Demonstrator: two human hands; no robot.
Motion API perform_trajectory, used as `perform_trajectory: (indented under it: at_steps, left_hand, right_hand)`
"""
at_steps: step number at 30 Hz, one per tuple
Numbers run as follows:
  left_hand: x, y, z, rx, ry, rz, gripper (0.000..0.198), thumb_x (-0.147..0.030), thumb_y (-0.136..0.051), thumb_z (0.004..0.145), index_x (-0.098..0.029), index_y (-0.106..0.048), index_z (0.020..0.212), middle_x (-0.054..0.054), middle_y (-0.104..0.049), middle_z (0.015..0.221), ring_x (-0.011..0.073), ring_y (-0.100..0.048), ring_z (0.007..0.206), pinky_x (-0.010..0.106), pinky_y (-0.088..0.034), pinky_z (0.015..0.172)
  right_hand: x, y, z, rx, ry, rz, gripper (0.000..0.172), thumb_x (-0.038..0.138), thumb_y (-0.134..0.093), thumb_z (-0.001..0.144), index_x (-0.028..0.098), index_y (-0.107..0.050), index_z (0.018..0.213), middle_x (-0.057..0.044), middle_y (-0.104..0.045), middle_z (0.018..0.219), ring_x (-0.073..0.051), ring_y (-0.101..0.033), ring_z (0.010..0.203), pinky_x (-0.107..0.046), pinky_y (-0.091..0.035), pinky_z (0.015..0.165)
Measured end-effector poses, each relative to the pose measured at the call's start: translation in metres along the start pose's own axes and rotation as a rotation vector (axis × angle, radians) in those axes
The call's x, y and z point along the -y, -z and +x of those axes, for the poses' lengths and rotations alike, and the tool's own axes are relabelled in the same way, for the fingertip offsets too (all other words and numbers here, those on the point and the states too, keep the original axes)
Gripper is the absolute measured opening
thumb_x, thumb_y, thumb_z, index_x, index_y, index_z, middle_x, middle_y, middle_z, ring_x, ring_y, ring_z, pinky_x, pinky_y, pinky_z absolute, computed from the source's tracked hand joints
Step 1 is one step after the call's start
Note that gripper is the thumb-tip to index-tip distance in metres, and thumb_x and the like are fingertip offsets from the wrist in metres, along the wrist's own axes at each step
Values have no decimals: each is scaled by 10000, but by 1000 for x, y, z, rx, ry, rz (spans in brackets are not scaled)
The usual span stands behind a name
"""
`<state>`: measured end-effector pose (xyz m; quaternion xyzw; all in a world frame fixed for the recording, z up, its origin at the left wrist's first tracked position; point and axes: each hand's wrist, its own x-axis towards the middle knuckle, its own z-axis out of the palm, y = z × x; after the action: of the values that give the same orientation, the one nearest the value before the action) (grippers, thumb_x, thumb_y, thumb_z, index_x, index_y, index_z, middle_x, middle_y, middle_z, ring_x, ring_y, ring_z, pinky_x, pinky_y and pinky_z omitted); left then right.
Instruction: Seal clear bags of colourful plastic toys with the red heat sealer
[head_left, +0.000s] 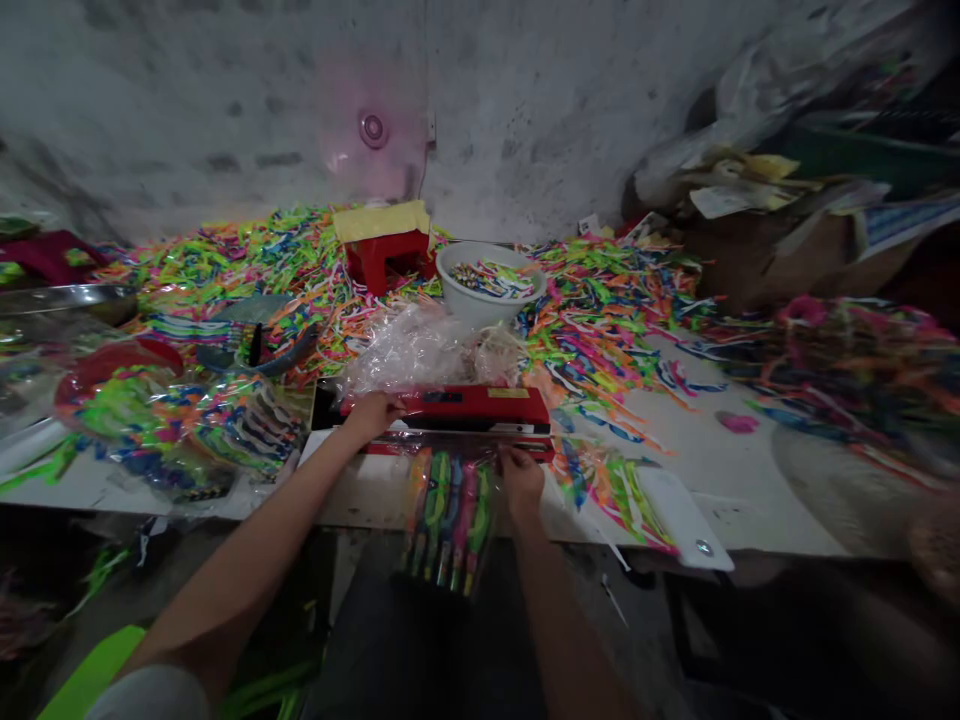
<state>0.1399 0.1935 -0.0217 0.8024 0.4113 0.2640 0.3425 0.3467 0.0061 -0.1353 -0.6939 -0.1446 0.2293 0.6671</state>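
Note:
A long red and black bag sealer lies across the table before me. From its front edge hangs a clear plastic bag, filled with several bright, stringy strips in green, blue, pink and orange. The bag droops over the table edge above my lap. My right hand pinches the bag's upper right corner, close to the sealer's front. At the sealer's left end, my left hand has its fingers pressed together over the red top; what they hold, if anything, is hidden.
Behind the sealer are crumpled clear bags, a white bucket of strips and a red stool. Colourful strips are heaped along the wall. Filled bags lie left; a white board sits right.

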Motion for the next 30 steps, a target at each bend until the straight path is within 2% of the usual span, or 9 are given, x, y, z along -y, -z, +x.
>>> perform_trajectory:
  at_steps: [2, 4, 7, 9, 13, 16, 19, 25, 30]
  left_hand:
    - [0, -1, 10, 88, -16, 36, 178, -77, -710, 599, -224, -634, 534, 17, -622, 582, 200, -536, 602, 297, -382, 695]
    - [2, 0, 14, 73, -34, 42, 184, -50, -656, 610, -223, -613, 566, 9, -623, 610, 194, -537, 621, 290, -377, 685]
    - [6, 0, 15, 5, -42, -16, 172, -56, -582, 648, -227, -560, 656, -3, -606, 648, 190, -541, 659, 283, -382, 679]
    - [6, -2, 14, -45, -72, -91, 163, -69, -564, 661, -227, -530, 684, -11, -583, 652, 179, -528, 657, 279, -385, 679]
    - [-1, -4, 9, -150, -99, -279, 97, -140, -612, 690, -217, -556, 710, -13, -572, 672, 166, -512, 672, 266, -401, 685]
    - [-7, -4, 6, -156, -63, -347, 71, -151, -625, 701, -209, -628, 743, 9, -620, 692, 190, -557, 714, 281, -435, 709]
    - [-7, -1, 4, -163, -80, -296, 168, -113, -608, 703, -207, -705, 804, 39, -680, 768, 224, -604, 800, 328, -460, 834]
    - [7, 4, 6, -176, -53, -162, 134, -111, -612, 706, -211, -696, 677, 62, -705, 786, 262, -605, 836, 373, -434, 916]
    - [10, 4, 5, -180, 4, -210, 117, -124, -641, 714, -212, -675, 645, 32, -656, 679, 240, -584, 786, 303, -425, 840]
  right_hand:
    - [1, 6, -2, 0, -10, 2, 314, 513, -692, 688, 210, -619, 726, 5, -626, 562, -183, -578, 533, -280, -462, 542]
    - [6, 18, -2, -46, 40, -84, 306, 501, -688, 718, 218, -580, 756, -5, -630, 604, -189, -581, 560, -293, -474, 570]
    - [30, 28, 2, -92, 282, -350, 246, 453, -644, 799, 216, -587, 821, -36, -646, 696, -211, -592, 642, -322, -483, 666]
    - [57, 18, 8, 23, 517, -489, 219, 408, -621, 837, 202, -632, 910, -84, -685, 850, -243, -626, 802, -350, -485, 790]
    - [113, -42, 28, 525, 852, -786, 324, 375, -683, 828, 194, -693, 1096, -137, -661, 1184, -296, -582, 1122, -394, -418, 983]
    - [135, -86, 41, 846, 815, -948, 337, 328, -730, 785, 239, -724, 1110, -77, -724, 1059, -283, -642, 1010, -351, -453, 901]
    - [142, -100, 53, 1014, 692, -943, 321, 250, -775, 690, 300, -765, 1007, 8, -747, 810, -230, -666, 786, -278, -466, 748]
    - [140, -59, 89, 1022, 542, -1071, 106, 161, -778, 576, 238, -707, 561, 39, -645, 526, -132, -529, 492, -224, -363, 545]
    - [136, -24, 108, 920, 611, -1129, 132, 117, -766, 605, 229, -700, 629, 18, -716, 671, -161, -632, 648, -213, -370, 592]
